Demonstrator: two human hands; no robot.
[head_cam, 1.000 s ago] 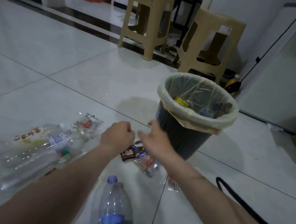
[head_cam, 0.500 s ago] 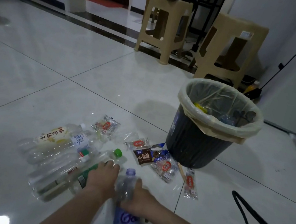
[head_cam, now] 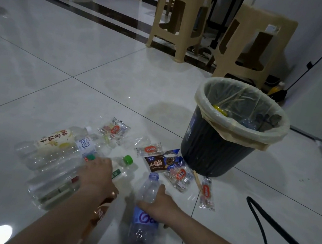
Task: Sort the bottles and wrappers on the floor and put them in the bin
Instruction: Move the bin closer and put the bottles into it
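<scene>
Several empty plastic bottles lie on the white tiled floor at lower left. My right hand (head_cam: 161, 205) grips a clear bottle with a blue label (head_cam: 145, 213) around its middle. My left hand (head_cam: 97, 175) rests over a green-capped bottle (head_cam: 123, 166), fingers curled down on it; a brown-labelled bottle (head_cam: 100, 217) lies under my left wrist. A yellow-labelled bottle (head_cam: 56, 141) lies further left. Several snack wrappers (head_cam: 177, 172) are scattered between the bottles and the dark bin (head_cam: 214, 150), which has a pale liner and holds some rubbish.
Two beige plastic stools (head_cam: 179, 20) stand behind the bin near the wall. A black cable (head_cam: 277, 233) runs across the floor at right. A loose wrapper (head_cam: 207, 193) lies by the bin's base.
Both hands came back from the wrappers near the bin to the bottles. The right hand now holds the blue-labelled bottle and the left has shifted left onto the green-capped one.
</scene>
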